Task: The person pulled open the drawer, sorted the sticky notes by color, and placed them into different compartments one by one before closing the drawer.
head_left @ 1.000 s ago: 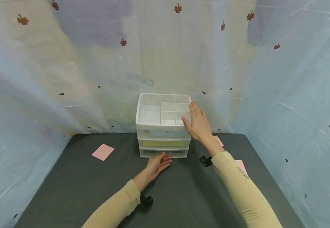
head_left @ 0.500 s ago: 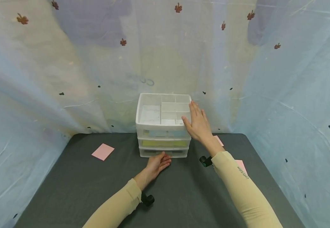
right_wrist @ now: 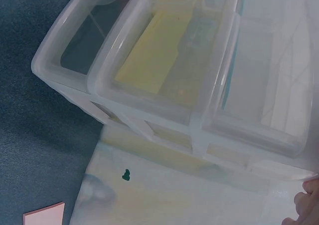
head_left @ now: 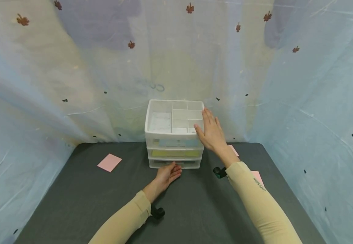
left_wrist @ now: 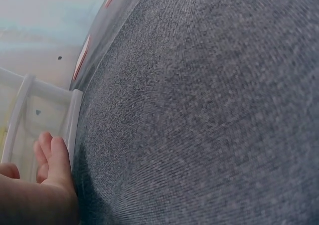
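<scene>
Head view: a white drawer unit (head_left: 175,136) stands upright near the far edge of a dark table (head_left: 100,206), before patterned sheeting (head_left: 176,67).
Top tray (head_left: 160,122): split into compartments, one large on the left, smaller ones on the right.
Upper drawer (head_left: 176,142): pale blue shows through its front.
Middle drawer (head_left: 175,153): yellow shows through.
Bottom drawer (head_left: 191,165): see-through front, lowest on the unit, with the left hand (head_left: 165,175) at its middle.
Left-hand fingers: relaxed and loosely extended, thumb uppermost; whether the tips touch the front is hard to tell, even from the left wrist view.
Right hand (head_left: 213,134): fingers straight and grasping nothing, laid at the unit's right upper rim, thumb spread (just a few fingers enter the right wrist view, at a corner).
Pink squares (head_left: 109,162): one lies flat left of the unit; two at right are partly hidden by the right arm.
Sleeves (head_left: 124,217): pale yellow, on both forearms, with a black device (head_left: 158,212) at each wrist.
</scene>
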Demonstrator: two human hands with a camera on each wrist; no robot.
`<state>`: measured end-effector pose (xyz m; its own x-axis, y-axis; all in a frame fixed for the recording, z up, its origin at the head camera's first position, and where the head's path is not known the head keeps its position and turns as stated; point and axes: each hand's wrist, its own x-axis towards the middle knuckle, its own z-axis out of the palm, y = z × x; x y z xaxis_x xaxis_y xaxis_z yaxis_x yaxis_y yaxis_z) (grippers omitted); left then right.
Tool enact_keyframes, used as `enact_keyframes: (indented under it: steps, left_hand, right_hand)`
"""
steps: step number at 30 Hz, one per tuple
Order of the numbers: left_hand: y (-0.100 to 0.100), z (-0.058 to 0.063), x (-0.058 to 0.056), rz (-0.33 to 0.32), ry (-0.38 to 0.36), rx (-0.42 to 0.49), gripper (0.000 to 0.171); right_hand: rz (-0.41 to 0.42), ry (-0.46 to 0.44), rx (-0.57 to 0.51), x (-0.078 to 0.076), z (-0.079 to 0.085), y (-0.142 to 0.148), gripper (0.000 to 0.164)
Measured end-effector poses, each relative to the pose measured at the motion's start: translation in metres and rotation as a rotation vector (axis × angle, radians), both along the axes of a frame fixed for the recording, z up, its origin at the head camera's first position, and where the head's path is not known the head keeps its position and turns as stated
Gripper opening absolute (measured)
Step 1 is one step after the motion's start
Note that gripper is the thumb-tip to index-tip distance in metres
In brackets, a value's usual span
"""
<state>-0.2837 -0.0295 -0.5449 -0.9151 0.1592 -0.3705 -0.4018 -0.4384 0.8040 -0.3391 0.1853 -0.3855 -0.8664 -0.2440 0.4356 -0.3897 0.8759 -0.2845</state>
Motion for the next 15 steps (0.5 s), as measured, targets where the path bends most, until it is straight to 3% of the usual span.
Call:
enact_keyframes:
  steps: [15]
  left_hand:
    - [-0.006, 0.001, 0.017, -0.079, 0.027, -0.034, 0.048]
  right_hand:
    - [0.003, -0.002, -0.011, 0.001, 0.0, 0.0, 0.075]
